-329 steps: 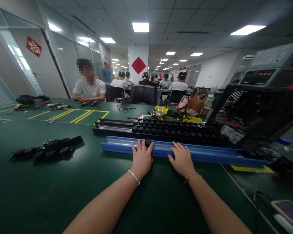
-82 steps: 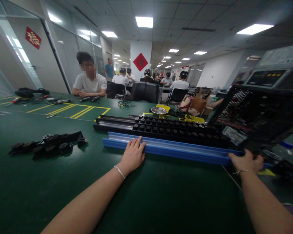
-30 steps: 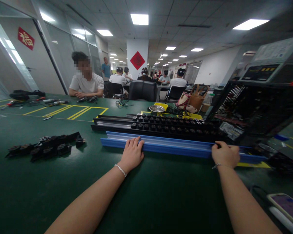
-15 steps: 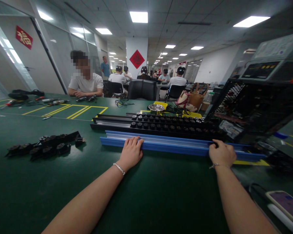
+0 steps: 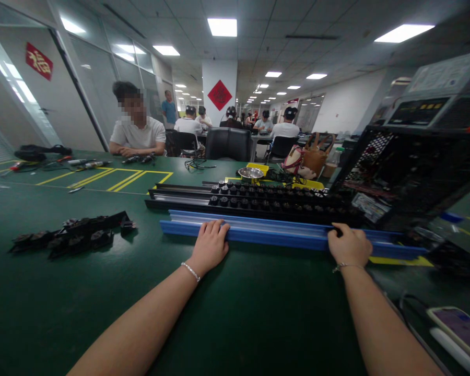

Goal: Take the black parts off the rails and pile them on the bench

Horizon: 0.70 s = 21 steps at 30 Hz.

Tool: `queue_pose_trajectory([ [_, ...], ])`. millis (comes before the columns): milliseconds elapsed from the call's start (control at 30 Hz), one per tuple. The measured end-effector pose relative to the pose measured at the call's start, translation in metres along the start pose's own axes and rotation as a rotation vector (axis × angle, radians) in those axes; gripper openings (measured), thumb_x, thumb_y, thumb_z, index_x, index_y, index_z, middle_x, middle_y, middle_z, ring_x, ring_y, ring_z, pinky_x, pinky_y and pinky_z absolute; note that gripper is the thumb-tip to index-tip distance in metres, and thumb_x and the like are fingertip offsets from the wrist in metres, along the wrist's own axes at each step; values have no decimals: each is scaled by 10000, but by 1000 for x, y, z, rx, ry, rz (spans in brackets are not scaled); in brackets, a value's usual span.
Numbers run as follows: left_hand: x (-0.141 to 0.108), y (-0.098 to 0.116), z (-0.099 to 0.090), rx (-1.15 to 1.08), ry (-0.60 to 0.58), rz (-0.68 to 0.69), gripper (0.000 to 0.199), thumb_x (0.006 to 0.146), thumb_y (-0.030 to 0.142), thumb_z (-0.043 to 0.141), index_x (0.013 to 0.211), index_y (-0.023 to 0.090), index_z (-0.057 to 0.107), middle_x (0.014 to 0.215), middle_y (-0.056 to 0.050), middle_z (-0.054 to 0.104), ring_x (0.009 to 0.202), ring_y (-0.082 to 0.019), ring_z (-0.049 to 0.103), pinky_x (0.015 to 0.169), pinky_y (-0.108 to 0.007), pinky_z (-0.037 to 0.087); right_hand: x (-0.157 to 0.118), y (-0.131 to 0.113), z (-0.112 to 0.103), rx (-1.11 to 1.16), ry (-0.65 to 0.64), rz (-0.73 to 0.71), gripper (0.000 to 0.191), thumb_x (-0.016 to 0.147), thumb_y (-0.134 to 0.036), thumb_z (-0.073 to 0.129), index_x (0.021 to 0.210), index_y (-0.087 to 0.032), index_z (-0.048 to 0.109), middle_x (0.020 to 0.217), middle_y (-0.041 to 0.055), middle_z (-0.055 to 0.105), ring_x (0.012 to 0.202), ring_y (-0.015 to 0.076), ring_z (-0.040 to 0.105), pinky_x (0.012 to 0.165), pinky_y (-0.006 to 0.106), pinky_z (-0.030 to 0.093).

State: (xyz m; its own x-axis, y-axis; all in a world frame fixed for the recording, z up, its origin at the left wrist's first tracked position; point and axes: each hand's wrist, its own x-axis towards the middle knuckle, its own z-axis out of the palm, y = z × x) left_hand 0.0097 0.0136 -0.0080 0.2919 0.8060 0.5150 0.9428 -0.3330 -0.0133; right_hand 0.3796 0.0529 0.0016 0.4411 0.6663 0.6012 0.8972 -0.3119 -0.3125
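Observation:
A long blue channel (image 5: 274, 233) lies across the green table (image 5: 258, 313). My left hand (image 5: 212, 243) grips its near wall left of the middle, fingers together over the edge. Toward the right end, my right hand (image 5: 349, 245) is curled on the same channel, with a small dark thing by its thumb and forefinger that I cannot make out. Just behind are black channels (image 5: 180, 202), with a row of round black parts (image 5: 254, 204) along them.
Black part strips (image 5: 82, 232) lie at the left. An open computer case (image 5: 419, 172) stands at the right, near a phone (image 5: 458, 326). Farther back are a metal bowl (image 5: 250, 173), yellow trays (image 5: 307, 184) and a seated person (image 5: 138, 128) across the table.
My right hand has slid a little to the left along the blue channel. My left hand and the channel have stayed in place.

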Motion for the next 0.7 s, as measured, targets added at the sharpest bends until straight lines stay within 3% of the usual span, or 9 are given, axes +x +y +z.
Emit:
queue_pose_trajectory([
  [700,0,0,0,-4,-4,6,413,799,261,510,1207,200,506,1276,-102,526,1184,-262,440,1038,-431,299,-4,-9,0,9,-42,-72,332,796,-313,449,1014,-247,690,832,68,575,887,221,523,840,392,357],
])
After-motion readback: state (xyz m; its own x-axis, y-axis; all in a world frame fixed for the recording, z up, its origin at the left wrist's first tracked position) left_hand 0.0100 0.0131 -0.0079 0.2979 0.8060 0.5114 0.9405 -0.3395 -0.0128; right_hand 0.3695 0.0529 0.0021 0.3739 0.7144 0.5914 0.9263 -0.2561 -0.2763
